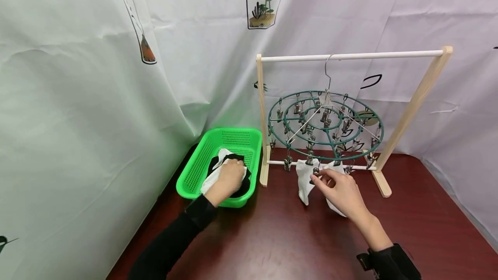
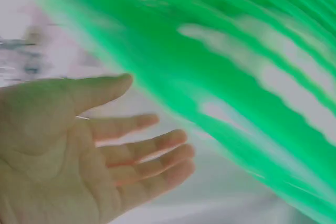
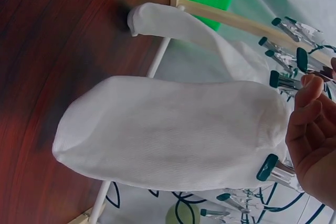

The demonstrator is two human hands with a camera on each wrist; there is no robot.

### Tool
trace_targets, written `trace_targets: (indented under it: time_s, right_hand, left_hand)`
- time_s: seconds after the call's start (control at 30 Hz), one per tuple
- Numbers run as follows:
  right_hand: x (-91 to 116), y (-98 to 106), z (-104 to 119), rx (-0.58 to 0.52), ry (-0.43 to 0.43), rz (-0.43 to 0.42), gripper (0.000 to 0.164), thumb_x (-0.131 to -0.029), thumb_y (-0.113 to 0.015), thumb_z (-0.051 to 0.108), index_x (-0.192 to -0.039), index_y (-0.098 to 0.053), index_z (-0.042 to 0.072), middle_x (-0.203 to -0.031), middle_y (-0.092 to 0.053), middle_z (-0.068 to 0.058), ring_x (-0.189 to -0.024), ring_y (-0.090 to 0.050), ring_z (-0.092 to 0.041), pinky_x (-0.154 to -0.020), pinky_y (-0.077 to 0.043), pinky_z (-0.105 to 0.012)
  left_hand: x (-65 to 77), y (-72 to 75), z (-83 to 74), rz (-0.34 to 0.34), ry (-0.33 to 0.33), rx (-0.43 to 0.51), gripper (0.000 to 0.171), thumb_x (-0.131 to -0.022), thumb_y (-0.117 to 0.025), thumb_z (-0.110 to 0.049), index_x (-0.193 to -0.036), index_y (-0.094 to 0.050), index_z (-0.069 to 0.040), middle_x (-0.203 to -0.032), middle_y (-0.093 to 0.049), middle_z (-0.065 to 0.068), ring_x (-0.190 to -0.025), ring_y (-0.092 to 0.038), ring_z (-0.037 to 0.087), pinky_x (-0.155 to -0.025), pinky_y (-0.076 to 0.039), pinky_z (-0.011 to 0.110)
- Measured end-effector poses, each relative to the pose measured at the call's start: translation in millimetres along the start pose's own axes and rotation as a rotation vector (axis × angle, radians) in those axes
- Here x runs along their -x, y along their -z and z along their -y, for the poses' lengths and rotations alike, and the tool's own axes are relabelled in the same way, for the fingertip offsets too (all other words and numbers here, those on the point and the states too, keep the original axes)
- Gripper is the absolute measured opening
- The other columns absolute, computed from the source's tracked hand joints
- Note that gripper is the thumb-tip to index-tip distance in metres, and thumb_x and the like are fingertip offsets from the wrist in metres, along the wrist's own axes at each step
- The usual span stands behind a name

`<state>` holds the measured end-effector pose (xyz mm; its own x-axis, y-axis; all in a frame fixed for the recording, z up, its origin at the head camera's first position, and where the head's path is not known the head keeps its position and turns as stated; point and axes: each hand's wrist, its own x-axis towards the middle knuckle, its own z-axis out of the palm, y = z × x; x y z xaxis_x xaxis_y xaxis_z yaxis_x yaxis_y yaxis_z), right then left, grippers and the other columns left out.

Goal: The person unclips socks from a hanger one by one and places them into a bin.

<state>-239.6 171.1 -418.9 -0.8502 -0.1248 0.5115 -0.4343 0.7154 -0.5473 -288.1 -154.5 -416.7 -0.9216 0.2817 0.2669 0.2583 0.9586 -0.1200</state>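
My left hand (image 1: 231,174) reaches into the green basket (image 1: 188,182), over a white sock (image 1: 212,180) and dark cloth (image 1: 242,190). In the left wrist view its fingers (image 2: 147,163) are extended, with nothing between them and the thumb; the basket there is blurred. My right hand (image 1: 342,191) pinches a metal clip (image 1: 316,171) at the front of the round green drying rack (image 1: 280,144). Two white socks (image 3: 173,129) hang from clips there, one nearer the right wrist camera and a narrower-looking sock (image 3: 184,27) behind it.
A wooden stand (image 1: 412,107) with a white top bar (image 1: 373,55) carries the drying rack by its hook (image 1: 328,74). Several clips dangle from its rings. The basket sits left of the stand on the dark red table (image 1: 288,228). A pale printed curtain (image 1: 218,55) hangs behind.
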Motion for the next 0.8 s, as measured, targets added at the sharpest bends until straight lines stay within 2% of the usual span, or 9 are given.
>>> trace_targets:
  time_s: [0.07, 0.2, 0.33, 0.37, 0.5, 0.57, 0.6, 0.73, 0.8]
  right_hand:
    - [0.6, -0.4, -1.1, -0.003, 0.008, -0.004, 0.020, -0.102, -0.082, 0.023, -0.106, -0.082, 0.003, -0.076, -0.070, 0.003, -0.071, -0.065, -0.014, -0.066, -0.052, -0.036]
    - [1.9, -1.5, -2.8, -0.004, 0.014, -0.014, 0.018, -0.101, -0.083, 0.022, -0.104, -0.083, 0.004, -0.074, -0.070, 0.004, -0.068, -0.065, -0.012, -0.065, -0.051, -0.035]
    - [7.8, -3.4, -5.1, 0.015, -0.005, 0.006, 0.021, -0.102, -0.082, 0.024, -0.105, -0.082, 0.003, -0.077, -0.072, 0.003, -0.071, -0.068, -0.014, -0.067, -0.054, -0.038]
    - [10.1, -3.6, -5.9, 0.018, -0.014, 0.017, 0.023, -0.102, -0.082, 0.025, -0.107, -0.082, 0.002, -0.080, -0.074, 0.002, -0.073, -0.070, -0.015, -0.069, -0.057, -0.040]
    - [20.6, -8.4, -15.1, 0.050, -0.007, 0.051, 0.037, -0.103, -0.081, 0.028, -0.121, -0.080, -0.003, -0.102, -0.082, -0.012, -0.095, -0.079, -0.033, -0.086, -0.062, -0.056]
    - [25.1, -14.4, -26.9, 0.066, 0.034, 0.042, 0.045, -0.102, -0.082, 0.032, -0.127, -0.078, -0.005, -0.114, -0.081, -0.019, -0.107, -0.077, -0.042, -0.092, -0.059, -0.063]
    - [26.8, -18.5, -34.6, 0.078, 0.057, 0.031, 0.047, -0.102, -0.082, 0.034, -0.129, -0.077, -0.004, -0.118, -0.081, -0.020, -0.113, -0.075, -0.044, -0.095, -0.057, -0.065]
    - [32.9, -31.7, -65.1, 0.096, 0.122, -0.005, 0.049, -0.102, -0.083, 0.041, -0.131, -0.078, 0.002, -0.126, -0.079, -0.019, -0.118, -0.073, -0.045, -0.093, -0.057, -0.066]
    - [34.9, -34.4, -75.2, 0.097, 0.119, -0.004, 0.046, -0.102, -0.083, 0.040, -0.131, -0.078, 0.004, -0.127, -0.079, -0.017, -0.118, -0.072, -0.042, -0.092, -0.058, -0.064]
  left_hand:
    - [5.2, 8.3, -25.1, -0.102, -0.093, 0.032, 0.016, -0.100, -0.080, -0.013, -0.102, -0.074, 0.001, -0.096, -0.073, 0.017, -0.095, -0.071, 0.033, -0.079, -0.063, 0.042]
    - [5.3, 8.3, -66.3, -0.137, -0.211, 0.202, 0.022, -0.105, -0.079, -0.019, -0.112, -0.076, 0.001, -0.100, -0.077, 0.015, -0.095, -0.073, 0.032, -0.080, -0.063, 0.040]
    - [-9.2, -13.1, -95.1, -0.044, -0.161, 0.436, 0.037, -0.108, -0.076, -0.020, -0.135, -0.071, 0.005, -0.122, -0.076, 0.019, -0.114, -0.072, 0.034, -0.096, -0.060, 0.042]
    - [-16.0, -22.0, -100.5, -0.016, -0.136, 0.498, 0.045, -0.108, -0.076, -0.022, -0.141, -0.067, 0.007, -0.130, -0.073, 0.021, -0.122, -0.070, 0.036, -0.102, -0.058, 0.044]
    - [-75.8, -125.4, -111.3, 0.033, -0.073, 0.685, 0.084, -0.106, -0.076, -0.051, -0.165, -0.047, 0.001, -0.160, -0.057, 0.022, -0.146, -0.058, 0.036, -0.117, -0.050, 0.048]
    - [-91.4, -148.2, -115.2, 0.047, -0.043, 0.766, 0.102, -0.098, -0.079, -0.063, -0.171, -0.039, -0.004, -0.166, -0.051, 0.021, -0.151, -0.054, 0.034, -0.119, -0.049, 0.046]
    - [-96.3, -148.9, -116.5, 0.076, -0.027, 0.836, 0.104, -0.097, -0.081, -0.063, -0.172, -0.038, -0.006, -0.168, -0.050, 0.020, -0.152, -0.052, 0.034, -0.119, -0.048, 0.046]
    - [-71.7, -62.4, -121.9, 0.246, 0.119, 1.188, 0.084, -0.098, -0.087, -0.032, -0.163, -0.047, 0.002, -0.164, -0.052, 0.025, -0.155, -0.047, 0.039, -0.123, -0.044, 0.050]
    - [-66.5, -41.7, -122.1, 0.303, 0.177, 1.330, 0.061, -0.100, -0.083, -0.015, -0.151, -0.059, 0.008, -0.157, -0.058, 0.026, -0.152, -0.050, 0.041, -0.123, -0.044, 0.051]
